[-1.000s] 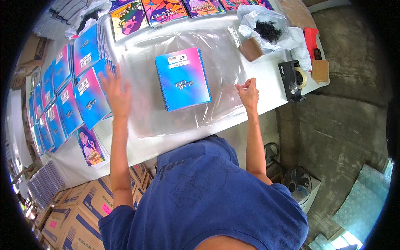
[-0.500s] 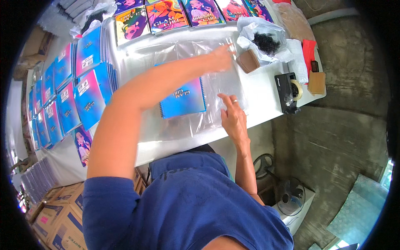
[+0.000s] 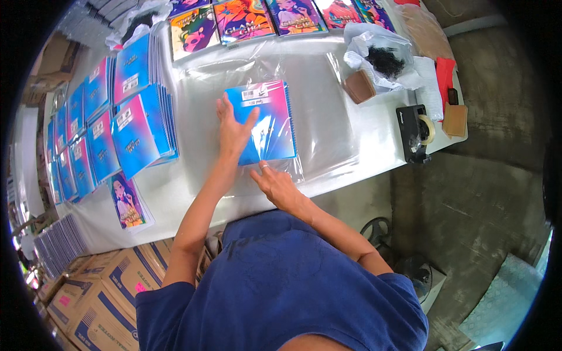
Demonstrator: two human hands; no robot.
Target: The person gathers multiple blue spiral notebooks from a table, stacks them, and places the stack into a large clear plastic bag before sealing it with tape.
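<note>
A blue and pink spiral notebook lies on the table, its wire binding along the right side and a white label near its top. Glossy clear plastic covers it and extends a little past its lower right corner. My left hand rests on the notebook's left edge, fingers and thumb spread. At the lower edge, my right hand touches the plastic with its index finger stretched out and the thumb apart from it. More clear plastic sheeting is spread flat beneath and to the right.
Stacks of similar notebooks stand at left, with a colourful notebook nearer me. Other illustrated notebooks line the back. On the right are a bag of black pieces, a brown block and a tape dispenser.
My left arm has drawn back from reaching across to the right, and that hand is now on the notebook's left edge. My right hand has moved left to its lower edge.
</note>
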